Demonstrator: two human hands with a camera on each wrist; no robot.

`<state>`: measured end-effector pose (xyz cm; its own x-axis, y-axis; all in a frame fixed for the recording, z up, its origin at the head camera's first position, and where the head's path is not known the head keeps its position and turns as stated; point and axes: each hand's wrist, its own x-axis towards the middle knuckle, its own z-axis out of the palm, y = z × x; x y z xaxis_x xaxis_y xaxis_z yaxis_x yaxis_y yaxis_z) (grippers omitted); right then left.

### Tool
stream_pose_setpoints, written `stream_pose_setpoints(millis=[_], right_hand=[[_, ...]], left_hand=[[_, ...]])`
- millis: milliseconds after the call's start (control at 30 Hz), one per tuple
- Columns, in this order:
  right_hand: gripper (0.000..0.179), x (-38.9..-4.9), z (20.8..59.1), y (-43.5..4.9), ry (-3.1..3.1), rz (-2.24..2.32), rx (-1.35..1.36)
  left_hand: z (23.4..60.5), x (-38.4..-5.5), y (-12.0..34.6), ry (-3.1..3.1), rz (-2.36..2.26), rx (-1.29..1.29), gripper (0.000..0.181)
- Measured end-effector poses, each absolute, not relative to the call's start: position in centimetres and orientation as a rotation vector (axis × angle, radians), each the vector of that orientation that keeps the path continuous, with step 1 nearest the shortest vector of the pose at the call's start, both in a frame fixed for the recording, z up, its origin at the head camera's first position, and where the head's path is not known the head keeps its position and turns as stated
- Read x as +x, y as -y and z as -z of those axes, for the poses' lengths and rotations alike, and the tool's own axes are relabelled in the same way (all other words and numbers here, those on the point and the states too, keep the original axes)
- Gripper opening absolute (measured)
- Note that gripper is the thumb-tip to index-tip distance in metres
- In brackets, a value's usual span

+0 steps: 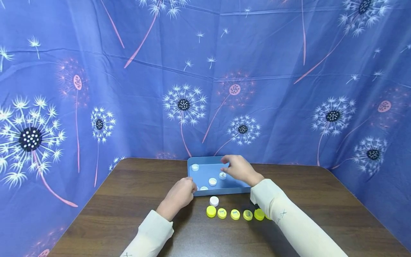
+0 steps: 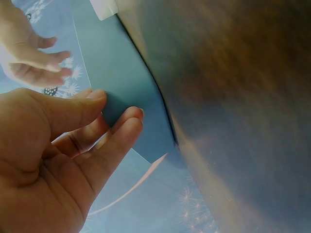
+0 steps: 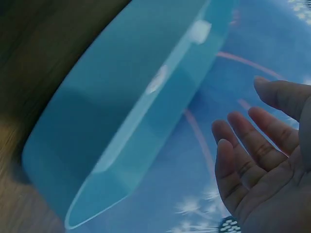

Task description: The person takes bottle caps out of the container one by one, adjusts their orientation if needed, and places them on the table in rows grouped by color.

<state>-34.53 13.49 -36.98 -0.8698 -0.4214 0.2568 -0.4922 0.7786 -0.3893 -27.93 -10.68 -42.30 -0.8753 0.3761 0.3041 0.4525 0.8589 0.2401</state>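
A shallow blue tray [image 1: 224, 191] lies at the far side of the table, with several white bottle caps [image 1: 212, 182] scattered inside. My left hand [image 1: 180, 194] pinches the tray's near-left edge; in the left wrist view, its thumb and fingertips close on the blue wall [image 2: 131, 68]. Over the tray hovers my right hand [image 1: 240, 168], its fingers loosely bent and holding nothing, as the right wrist view shows the bare palm [image 3: 272, 179]. Just below the right hand in the head view sits a white cap [image 1: 223, 175] with a dark mark.
Several yellow caps [image 1: 235, 214] form a row in front of the tray, some bearing blue marks; the right sleeve [image 1: 273, 203] partly covers the row's right end. One white cap [image 1: 214, 201] sits between row and tray. A blue dandelion-print cloth [image 1: 205, 89] hangs behind the wooden table [image 1: 128, 200].
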Motion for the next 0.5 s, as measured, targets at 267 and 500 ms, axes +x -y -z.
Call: stream_pose_setpoints(millis=[267, 500], right_hand=[[0.036, -37.3, 38.7, -13.8, 2.973, -0.540, 0.646], [0.049, -38.0, 40.2, -13.5, 3.129, -0.382, 0.659]], left_hand=[[42.3, -27.9, 10.8, 2.781, 0.444, -0.637, 0.028], [42.1, -27.8, 10.7, 2.769, 0.433, -0.642, 0.026]])
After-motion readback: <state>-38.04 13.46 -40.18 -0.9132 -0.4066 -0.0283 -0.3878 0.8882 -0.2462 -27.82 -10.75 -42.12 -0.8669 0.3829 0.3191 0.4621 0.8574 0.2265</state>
